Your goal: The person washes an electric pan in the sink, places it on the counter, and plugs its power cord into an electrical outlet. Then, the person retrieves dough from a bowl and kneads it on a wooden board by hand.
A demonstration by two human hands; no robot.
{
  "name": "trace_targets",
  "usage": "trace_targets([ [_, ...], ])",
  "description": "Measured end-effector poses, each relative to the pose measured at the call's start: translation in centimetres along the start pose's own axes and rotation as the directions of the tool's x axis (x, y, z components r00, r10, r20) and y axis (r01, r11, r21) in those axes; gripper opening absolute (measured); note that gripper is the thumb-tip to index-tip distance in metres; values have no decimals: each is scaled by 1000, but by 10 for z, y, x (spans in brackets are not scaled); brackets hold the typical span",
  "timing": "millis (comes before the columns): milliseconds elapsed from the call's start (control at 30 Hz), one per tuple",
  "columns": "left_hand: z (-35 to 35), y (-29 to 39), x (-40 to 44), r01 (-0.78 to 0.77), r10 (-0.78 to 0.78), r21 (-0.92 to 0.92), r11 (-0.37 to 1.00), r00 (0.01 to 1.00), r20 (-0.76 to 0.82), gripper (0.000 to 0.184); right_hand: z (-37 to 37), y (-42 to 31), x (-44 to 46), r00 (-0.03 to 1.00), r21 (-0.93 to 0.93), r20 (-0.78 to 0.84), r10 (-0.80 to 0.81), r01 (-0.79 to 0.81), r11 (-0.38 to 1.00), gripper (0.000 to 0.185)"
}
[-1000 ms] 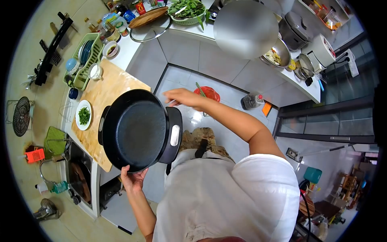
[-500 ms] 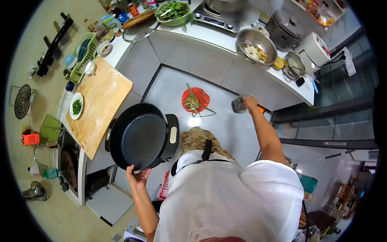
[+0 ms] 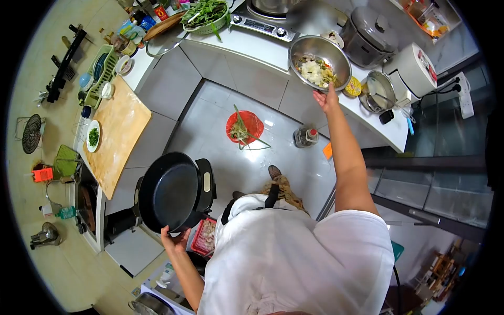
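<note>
A large black pan is held up at its lower rim by my left hand, with the fingers wrapped round the edge. The pan's inside looks bare. My right hand reaches forward to the counter, fingers spread, at the near rim of a steel bowl. In that bowl lies mixed food, white and yellowish with some red. A yellow-lidded container is just right of this hand.
A wooden board carries a white plate of chopped greens. On the floor are a red bag of scraps, a large bottle and a red basket. A cooktop and a rice cooker stand on the counter.
My right hand has moved away from beside the pan, out to the steel bowl. The view has shifted toward the right counter. My left hand still holds the pan, now lower in view.
</note>
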State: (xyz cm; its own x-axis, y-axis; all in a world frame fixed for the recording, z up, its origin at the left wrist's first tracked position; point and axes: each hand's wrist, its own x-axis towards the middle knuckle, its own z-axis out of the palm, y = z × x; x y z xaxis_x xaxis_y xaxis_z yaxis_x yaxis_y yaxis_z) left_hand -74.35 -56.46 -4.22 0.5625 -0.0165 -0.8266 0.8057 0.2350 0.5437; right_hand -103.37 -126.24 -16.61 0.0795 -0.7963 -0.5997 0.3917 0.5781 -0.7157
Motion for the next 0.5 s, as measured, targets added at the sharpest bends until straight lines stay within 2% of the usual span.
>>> trace_targets([
  [67,11,-15,-13,-3,3,-6,1000,1000,-10,57,-1,-7,10,997,-4,56,60,-60,998,69],
  [100,17,-22,-20,-8,7,-15,1000,1000,-7,56,1,-9,10,997,-35,17,79,-78,996,46],
  [133,23,-30,-26,-13,13,-26,1000,1000,-4,56,0,-10,16,994,-42,23,107,-106,993,43],
  [233,41,-50,-41,-1,-1,-66,998,1000,-29,54,-5,-13,32,988,-43,16,153,-152,987,35],
  [300,52,-57,-49,-3,2,-76,997,1000,-15,61,-7,-13,40,990,-18,-32,141,-141,990,33],
  [467,65,-63,-54,7,0,-85,996,996,86,65,-13,-12,-5,995,-181,-26,92,-96,979,23],
  [500,67,-63,-49,16,-9,-102,995,998,65,66,-14,-13,-15,995,-213,-16,96,-97,972,21],
])
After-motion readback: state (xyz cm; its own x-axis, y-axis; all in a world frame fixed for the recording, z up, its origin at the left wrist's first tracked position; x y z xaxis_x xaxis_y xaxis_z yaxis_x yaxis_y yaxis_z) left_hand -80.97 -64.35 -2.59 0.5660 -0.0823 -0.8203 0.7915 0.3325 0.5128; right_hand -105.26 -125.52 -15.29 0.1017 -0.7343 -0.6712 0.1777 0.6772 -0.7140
